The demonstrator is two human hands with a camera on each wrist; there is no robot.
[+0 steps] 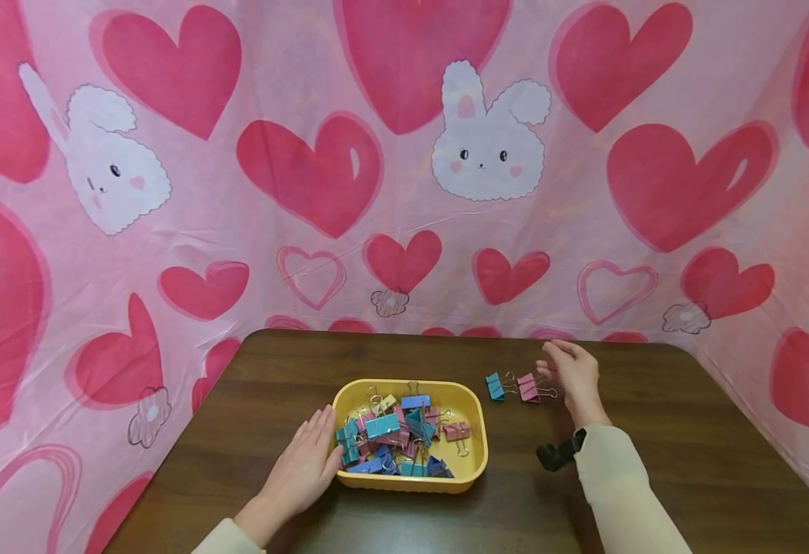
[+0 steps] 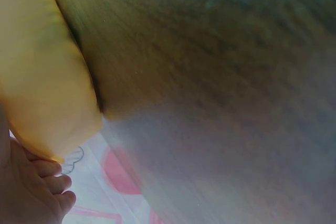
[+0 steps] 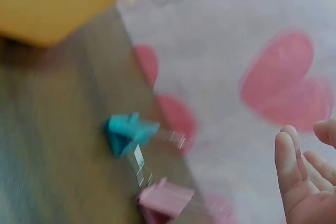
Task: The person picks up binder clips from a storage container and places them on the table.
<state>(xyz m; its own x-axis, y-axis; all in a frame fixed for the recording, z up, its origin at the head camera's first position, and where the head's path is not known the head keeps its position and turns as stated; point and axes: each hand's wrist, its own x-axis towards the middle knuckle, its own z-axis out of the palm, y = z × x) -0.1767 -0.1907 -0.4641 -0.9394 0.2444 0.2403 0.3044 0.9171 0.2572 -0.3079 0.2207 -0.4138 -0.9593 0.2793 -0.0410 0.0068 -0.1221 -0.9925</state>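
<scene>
A yellow basket holds several binder clips in teal, pink, blue and yellow, heaped toward its left side. My left hand rests against the basket's left wall with fairly straight fingers. To the right of the basket, a teal binder clip and a pink binder clip lie side by side on the table. Just right of the pink clip, my right hand is raised over the table, its fingers loosely bent and apart from both clips. In the right wrist view nothing shows between its fingers.
The brown wooden table extends around the basket. A pink cloth with hearts and rabbits hangs behind its far edge and at the sides. A black wrist strap piece sticks out from the right cuff.
</scene>
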